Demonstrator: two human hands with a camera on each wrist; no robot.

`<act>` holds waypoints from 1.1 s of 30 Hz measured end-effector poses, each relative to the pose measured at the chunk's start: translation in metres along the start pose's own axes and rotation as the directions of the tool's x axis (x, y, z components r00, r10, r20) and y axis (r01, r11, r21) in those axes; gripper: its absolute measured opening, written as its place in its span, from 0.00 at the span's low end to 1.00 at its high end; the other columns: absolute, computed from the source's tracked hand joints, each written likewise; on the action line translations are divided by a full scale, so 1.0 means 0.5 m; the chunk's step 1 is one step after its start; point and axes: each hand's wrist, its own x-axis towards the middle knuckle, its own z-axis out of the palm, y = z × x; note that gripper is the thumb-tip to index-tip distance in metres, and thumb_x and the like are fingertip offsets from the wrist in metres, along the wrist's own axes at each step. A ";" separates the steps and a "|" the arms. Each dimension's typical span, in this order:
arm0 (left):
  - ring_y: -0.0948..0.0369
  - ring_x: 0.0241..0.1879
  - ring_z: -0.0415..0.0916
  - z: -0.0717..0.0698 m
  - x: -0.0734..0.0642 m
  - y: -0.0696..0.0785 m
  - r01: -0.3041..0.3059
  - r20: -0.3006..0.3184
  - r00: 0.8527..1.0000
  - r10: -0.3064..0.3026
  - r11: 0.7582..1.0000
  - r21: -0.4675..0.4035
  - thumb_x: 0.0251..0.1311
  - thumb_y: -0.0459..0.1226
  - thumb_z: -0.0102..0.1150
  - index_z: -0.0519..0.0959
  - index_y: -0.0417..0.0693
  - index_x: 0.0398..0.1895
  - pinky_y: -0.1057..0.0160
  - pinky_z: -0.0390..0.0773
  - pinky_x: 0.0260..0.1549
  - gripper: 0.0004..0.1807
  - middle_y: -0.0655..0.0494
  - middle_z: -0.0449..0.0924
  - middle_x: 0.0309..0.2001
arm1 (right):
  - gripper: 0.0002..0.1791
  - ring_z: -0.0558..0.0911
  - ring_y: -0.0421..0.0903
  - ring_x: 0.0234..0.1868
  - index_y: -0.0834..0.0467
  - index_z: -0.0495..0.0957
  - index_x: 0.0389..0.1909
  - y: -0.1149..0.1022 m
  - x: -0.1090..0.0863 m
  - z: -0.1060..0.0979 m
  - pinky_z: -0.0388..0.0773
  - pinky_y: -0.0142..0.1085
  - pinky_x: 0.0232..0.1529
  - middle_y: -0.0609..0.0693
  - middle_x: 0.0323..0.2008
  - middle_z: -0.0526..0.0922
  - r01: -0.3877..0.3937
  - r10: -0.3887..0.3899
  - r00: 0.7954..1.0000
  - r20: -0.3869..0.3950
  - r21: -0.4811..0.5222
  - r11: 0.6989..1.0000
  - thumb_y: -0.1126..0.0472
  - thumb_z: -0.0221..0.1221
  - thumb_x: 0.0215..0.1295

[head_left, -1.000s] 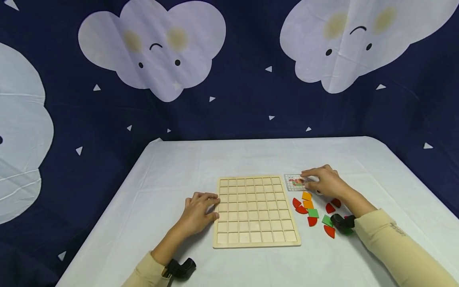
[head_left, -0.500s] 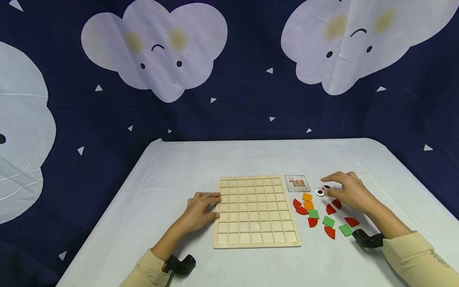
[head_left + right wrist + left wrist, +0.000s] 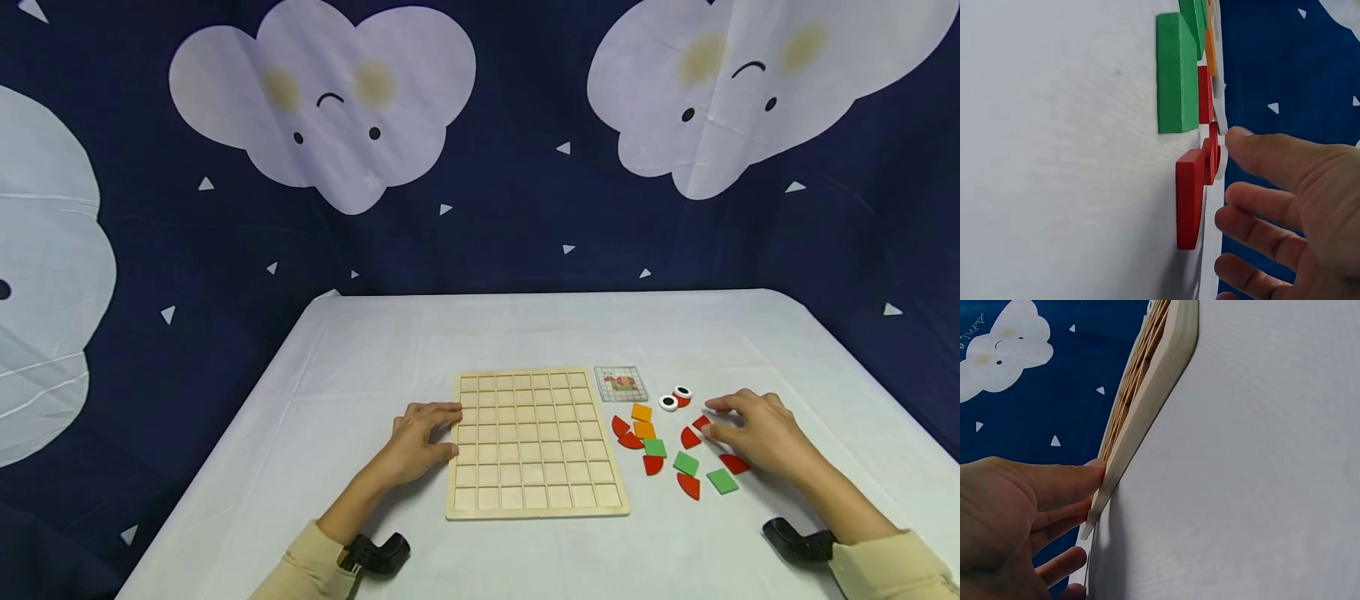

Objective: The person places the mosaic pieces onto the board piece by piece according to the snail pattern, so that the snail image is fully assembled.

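My left hand (image 3: 414, 443) touches the left edge of a pale wooden grid board (image 3: 532, 452), fingertips and thumb spread along its rim. In the left wrist view the thumb meets the board's side (image 3: 1147, 406). My right hand (image 3: 768, 433) is held over the loose pieces at the right, fingers relaxed and apart, holding nothing. Its thumb tip partly overlaps a red quarter-circle piece (image 3: 701, 422) in the head view. Close below the hand lie another red quarter-circle (image 3: 734, 463) and a green square (image 3: 722, 481). The board's grid cells hold no pieces.
A small pattern card (image 3: 621, 383) lies right of the board's far corner. Beside it are two round eye pieces (image 3: 668, 403), one overlapping a red piece. Orange squares (image 3: 644, 430), more green squares (image 3: 686, 463) and several red quarter-circles (image 3: 688, 487) are scattered between board and right hand.
My right hand has let go of the pattern card, leaving it beside the board, and drawn back right and nearer, past the eye pieces. The left hand stays at the board's edge.
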 end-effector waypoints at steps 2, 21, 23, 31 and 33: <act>0.56 0.59 0.61 0.002 0.001 -0.001 0.007 -0.008 1.000 -0.007 1.000 -0.015 0.50 0.35 0.67 0.78 0.45 0.55 0.56 0.54 0.48 0.25 0.60 0.72 0.62 | 0.25 0.69 0.59 0.43 0.66 0.79 0.48 0.004 -0.004 0.001 0.62 0.44 0.38 0.67 0.45 0.79 0.001 -0.001 1.000 -0.007 -0.007 1.000 0.54 0.65 0.52; 0.57 0.60 0.61 0.002 0.011 -0.004 -0.020 0.007 1.000 0.020 1.000 -0.018 0.53 0.35 0.65 0.76 0.45 0.58 0.54 0.52 0.50 0.26 0.61 0.70 0.65 | 0.21 0.68 0.59 0.42 0.64 0.82 0.43 -0.003 -0.005 0.018 0.58 0.45 0.40 0.65 0.43 0.80 0.014 -0.015 0.998 -0.063 -0.014 1.000 0.55 0.66 0.50; 0.56 0.61 0.61 0.000 0.012 -0.004 -0.021 0.010 1.000 0.021 1.000 -0.017 0.53 0.34 0.65 0.76 0.45 0.58 0.54 0.52 0.50 0.26 0.61 0.70 0.65 | 0.20 0.69 0.58 0.41 0.63 0.82 0.42 -0.003 -0.004 0.019 0.58 0.45 0.39 0.64 0.42 0.80 0.022 -0.023 0.997 -0.075 -0.019 1.000 0.55 0.67 0.50; 0.55 0.61 0.61 0.001 0.011 -0.001 -0.015 0.015 1.000 0.016 1.000 -0.021 0.53 0.34 0.64 0.75 0.44 0.58 0.53 0.52 0.51 0.26 0.59 0.70 0.66 | 0.17 0.68 0.56 0.41 0.60 0.83 0.41 -0.004 -0.004 0.028 0.57 0.42 0.39 0.60 0.41 0.81 0.043 -0.044 0.996 -0.082 -0.008 0.999 0.58 0.67 0.50; 0.55 0.61 0.61 0.002 0.009 0.000 -0.012 0.011 1.000 0.012 1.000 -0.026 0.53 0.34 0.64 0.75 0.43 0.58 0.53 0.52 0.51 0.26 0.59 0.70 0.66 | 0.16 0.68 0.55 0.41 0.60 0.83 0.41 -0.003 -0.004 0.030 0.57 0.41 0.38 0.58 0.40 0.81 0.052 -0.052 0.995 -0.086 -0.004 0.999 0.58 0.66 0.51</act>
